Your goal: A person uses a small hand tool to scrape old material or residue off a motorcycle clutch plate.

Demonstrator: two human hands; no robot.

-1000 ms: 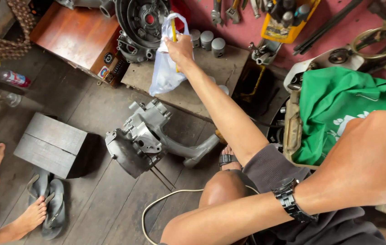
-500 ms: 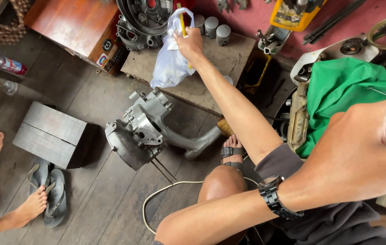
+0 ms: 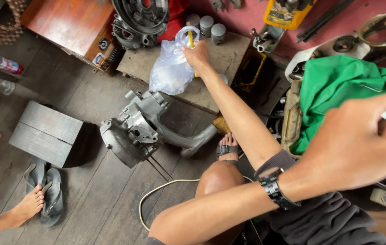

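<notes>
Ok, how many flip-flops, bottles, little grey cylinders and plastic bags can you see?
Flip-flops: 2
Bottles: 2
Grey cylinders: 3
Plastic bag, gripped by the right hand: 1
Total: 8

Seen from above, a person sits on a dark plank floor [image 3: 88, 204]. Their right hand [image 3: 196, 55] reaches out and grips a clear plastic bag [image 3: 171, 70] with a yellow stick, resting on a low wooden board [image 3: 222, 59]. Their left hand [image 3: 361, 145], close to the camera, wears a black watch [image 3: 277, 190]. A grey engine casing [image 3: 143, 127] lies below the bag.
</notes>
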